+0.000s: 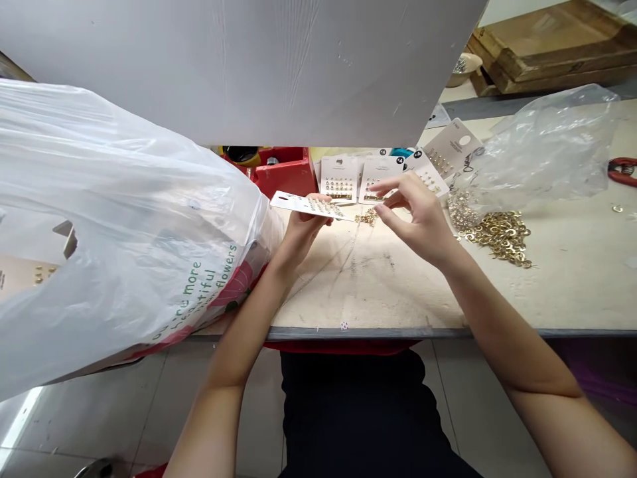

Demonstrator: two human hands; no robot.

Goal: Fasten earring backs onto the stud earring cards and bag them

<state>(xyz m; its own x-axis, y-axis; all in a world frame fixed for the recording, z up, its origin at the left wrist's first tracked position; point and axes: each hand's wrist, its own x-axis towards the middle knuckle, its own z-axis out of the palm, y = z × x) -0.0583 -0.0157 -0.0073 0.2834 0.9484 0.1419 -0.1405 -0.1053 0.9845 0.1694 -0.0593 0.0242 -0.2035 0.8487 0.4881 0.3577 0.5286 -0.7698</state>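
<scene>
My left hand is closed around a white earring card, tilted nearly flat, with rows of small gold earrings on it. To its right, my right hand hovers over the table with thumb and index finger apart; I see nothing between them. Just below those fingertips lies a small heap of tiny gold pieces. Behind the hands, several more earring cards lean upright in a row. A larger pile of gold ring-shaped pieces is spread to the right of my right hand.
A big white plastic bag bulges over the left side. A red bin stands behind my left hand. A grey panel overhangs the back. Right of the cards are a clear bag, red-handled pliers and wooden trays.
</scene>
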